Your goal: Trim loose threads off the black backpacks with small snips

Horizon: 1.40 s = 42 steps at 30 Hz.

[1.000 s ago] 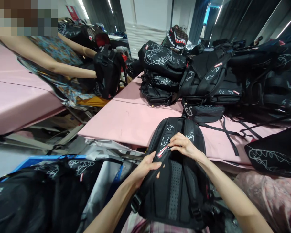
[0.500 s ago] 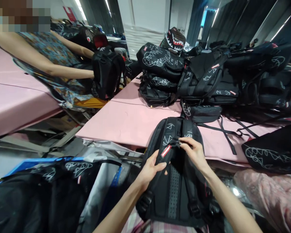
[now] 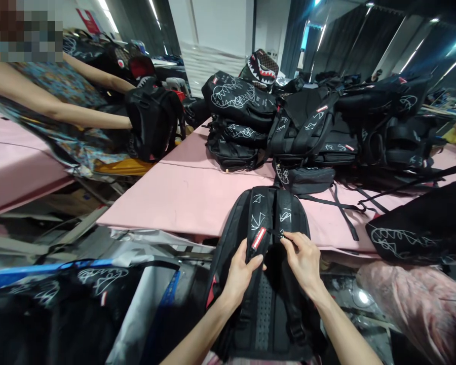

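A black backpack [image 3: 264, 324] leans upright against the table edge in front of me, its back panel and straps facing up. White scribbles and a red label [image 3: 259, 238] mark its left shoulder strap [image 3: 257, 218]. My left hand [image 3: 240, 274] is closed round that strap just below the label, thumb on top. My right hand [image 3: 302, 258] pinches a small black chest-strap buckle [image 3: 280, 234] between thumb and fingertips, near the right shoulder strap [image 3: 286, 215]. The fingers partly cover the buckle, so whether it is fastened cannot be seen.
Stacked black backpacks [image 3: 239, 101] stand on the pink table [image 3: 167, 197]. Another black bag [image 3: 421, 223] lies at the right edge. More bags [image 3: 53, 314] fill a blue-edged container at lower left. At left, a co-worker's arms [image 3: 95, 119] reach into a backpack [image 3: 152, 121].
My right hand has moved slightly down, still pinching at the chest strap. The left hand keeps its hold on the strap. The whole view has shifted a little to the right.
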{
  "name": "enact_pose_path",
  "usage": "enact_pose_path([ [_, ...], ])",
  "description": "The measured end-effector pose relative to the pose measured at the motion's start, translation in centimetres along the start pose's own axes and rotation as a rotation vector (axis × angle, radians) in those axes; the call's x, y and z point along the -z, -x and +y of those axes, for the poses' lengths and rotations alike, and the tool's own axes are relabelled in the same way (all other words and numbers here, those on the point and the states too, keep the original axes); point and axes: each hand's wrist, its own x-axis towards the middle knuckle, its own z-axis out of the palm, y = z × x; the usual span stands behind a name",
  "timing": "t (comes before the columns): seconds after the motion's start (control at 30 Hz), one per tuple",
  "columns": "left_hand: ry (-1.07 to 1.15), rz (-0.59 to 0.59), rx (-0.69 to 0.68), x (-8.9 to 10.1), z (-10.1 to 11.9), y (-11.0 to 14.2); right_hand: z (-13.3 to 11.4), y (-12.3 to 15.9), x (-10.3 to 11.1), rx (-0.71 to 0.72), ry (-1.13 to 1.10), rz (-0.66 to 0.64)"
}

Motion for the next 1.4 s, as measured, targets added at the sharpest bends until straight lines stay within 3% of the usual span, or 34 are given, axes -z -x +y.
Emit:
enact_pose_path([
  [1.23, -0.018, -0.014, -0.003, -0.1, -0.1, 0.4, -0.2, 0.0, -0.6, 0.092, 0.082, -0.035],
  [1.4, -0.024, -0.051, -0.015, 0.7, 0.4, 0.4, 0.4, -0.9, -0.9, 0.001, -0.045, -0.083],
])
